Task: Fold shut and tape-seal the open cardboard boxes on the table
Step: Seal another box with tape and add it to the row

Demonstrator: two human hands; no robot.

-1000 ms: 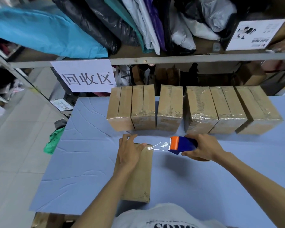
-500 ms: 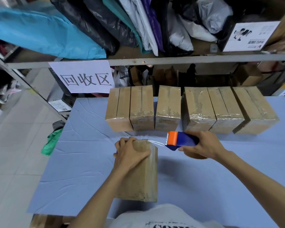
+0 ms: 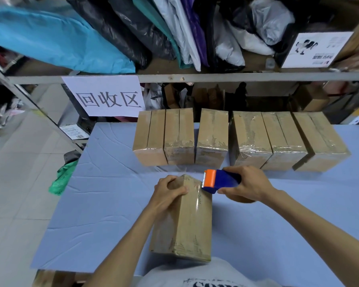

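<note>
In the lower centre of the frame a long brown cardboard box (image 3: 184, 222) sits on the blue cloth-covered bench (image 3: 91, 204), with its far end just below a row of already taped brown cardboard boxes (image 3: 236, 139) that runs across the middle of the frame. The left hand (image 3: 168, 191) is curled over the far top corner of the box and grips it. The right hand (image 3: 251, 183) is wrapped round a blue tape dispenser with an orange cutter head (image 3: 218, 181), whose nose touches the box's upper right edge. A strip of clear glossy tape (image 3: 198, 197) runs from the nose down the box's top face. The step in hand looks like laying or finishing a sealing strip. The main risk is that the tape wrinkles or folds onto itself if the dispenser is pulled at an angle or without tension, which would leave the seam poorly held. The box seems to rest on one long edge, so a hard tug from the right could twist it out of the left hand's grip or slide it on the creased cloth. The left fingers (image 3: 174, 181) lie close to the tape path and the toothed cutter, so they could be caught under the strip or nicked. A careless tear could also leave a loose tail.
</note>
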